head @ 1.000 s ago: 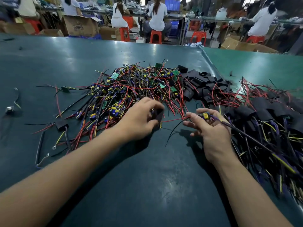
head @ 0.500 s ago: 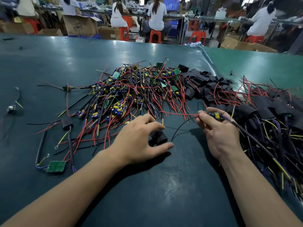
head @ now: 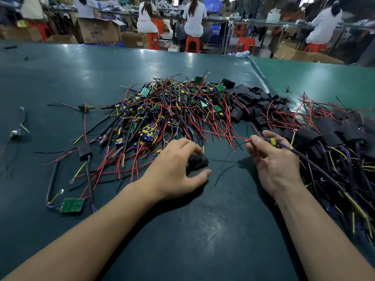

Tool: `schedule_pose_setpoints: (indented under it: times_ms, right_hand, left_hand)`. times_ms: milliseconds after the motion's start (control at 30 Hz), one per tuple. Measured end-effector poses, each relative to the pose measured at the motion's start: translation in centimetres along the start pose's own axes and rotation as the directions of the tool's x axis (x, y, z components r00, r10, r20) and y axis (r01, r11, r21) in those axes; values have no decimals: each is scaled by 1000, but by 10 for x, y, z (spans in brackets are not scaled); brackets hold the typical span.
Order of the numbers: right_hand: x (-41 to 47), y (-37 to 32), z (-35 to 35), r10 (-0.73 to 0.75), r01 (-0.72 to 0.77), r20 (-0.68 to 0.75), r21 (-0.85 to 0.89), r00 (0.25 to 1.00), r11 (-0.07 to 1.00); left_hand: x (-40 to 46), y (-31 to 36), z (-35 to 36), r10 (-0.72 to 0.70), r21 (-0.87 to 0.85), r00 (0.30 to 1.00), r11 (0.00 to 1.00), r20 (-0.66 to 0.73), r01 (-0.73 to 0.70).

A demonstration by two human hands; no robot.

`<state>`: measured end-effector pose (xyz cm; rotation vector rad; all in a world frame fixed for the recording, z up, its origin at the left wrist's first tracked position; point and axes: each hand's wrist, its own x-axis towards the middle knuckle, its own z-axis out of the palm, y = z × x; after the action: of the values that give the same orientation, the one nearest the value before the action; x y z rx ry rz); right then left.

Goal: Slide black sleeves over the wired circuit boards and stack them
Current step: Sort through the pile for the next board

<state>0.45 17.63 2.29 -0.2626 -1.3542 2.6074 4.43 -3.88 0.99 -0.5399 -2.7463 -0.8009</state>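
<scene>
Left hand [head: 172,169] is curling around a black sleeve [head: 197,162] on the green table [head: 81,74]. Right hand [head: 274,161] is pinching a wired board [head: 273,141] (light, floppy leads); likely best gripping board edges, since the soft sleeve collapses.

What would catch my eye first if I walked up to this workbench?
Most striking is the big tangle of wired circuit boards, red, yellow and black leads sprawling mid-table. Right of it lie loose black sleeves, then a pile of sleeved boards at the right edge. In front, the left hand holds a black sleeve, while the right hand pinches a wired board.
</scene>
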Motion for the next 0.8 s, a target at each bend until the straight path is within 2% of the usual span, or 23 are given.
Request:
schedule_pose_setpoints:
  times_ms: [67,133,300,433,567,667,800]
  right_hand:
    - [0,-1,0,-3,3,1,1,1000,1000]
    - [-1,-3,1,1,0,29,-7,1000,1000]
    - [-5,-4,3,-13,14,43,-21,999,1000]
    - [-2,-4,3,-69,68,0,39,998,997]
    - [-1,-4,5,-146,150,-59,68,988,986]
    - [-2,-1,8,-177,189,-109,109,978,976]
    - [-3,0,9,-178,194,-118,148,977,970]
  left_hand:
    - [6,-1,6,-24,42,1000,999,7,23]
    - [12,-4,6,-24,-1,999,1000,-42,24]
    - [11,-11,3,-60,-261,990,965,-124,26]
    - [10,-9,2,-126,-501,982,865,-145,37]
    - [9,-2,2,-155,-701,976,713,-153,3]
    - [10,3,4,-156,-740,980,672,-123,14]
    - [11,3,8,-159,-705,982,708,-99,44]
